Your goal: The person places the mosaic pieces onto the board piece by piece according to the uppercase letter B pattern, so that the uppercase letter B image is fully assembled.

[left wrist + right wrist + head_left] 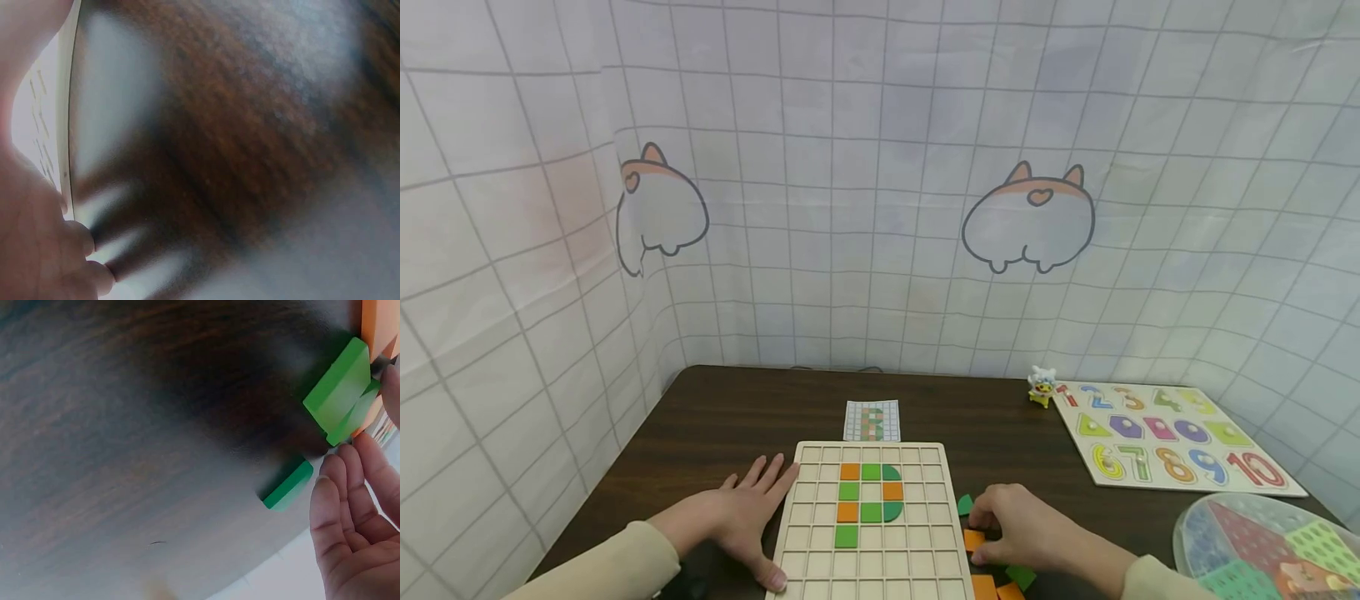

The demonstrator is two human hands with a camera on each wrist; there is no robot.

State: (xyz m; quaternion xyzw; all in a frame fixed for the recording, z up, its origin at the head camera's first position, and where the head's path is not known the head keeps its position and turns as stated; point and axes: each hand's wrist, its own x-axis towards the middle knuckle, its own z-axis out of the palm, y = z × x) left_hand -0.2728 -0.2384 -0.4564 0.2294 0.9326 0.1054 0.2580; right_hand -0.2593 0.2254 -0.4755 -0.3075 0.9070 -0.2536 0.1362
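My left hand (748,508) lies spread at the left edge of a pale wooden grid board (808,562), its thumb on the near-left rim. In the left wrist view, part of the palm and curled-looking fingertips (81,240) show beside the board. Orange and green squares (871,512) and dark green rounded pieces (891,511) sit in the grid, forming a P. Right of the board, my right hand (1026,525) pinches an orange square block (973,540) between thumb and fingers. Close by lie a green block (340,384) and a dark green piece (290,485).
A small pattern card (872,421) lies behind the board. More orange blocks (983,587) lie at the near right. Farther right are a number-and-shape puzzle board (1150,450), a small figurine (1042,386) and a round colourful game board (1240,533). A white gridded cloth (880,208) hangs behind the table.
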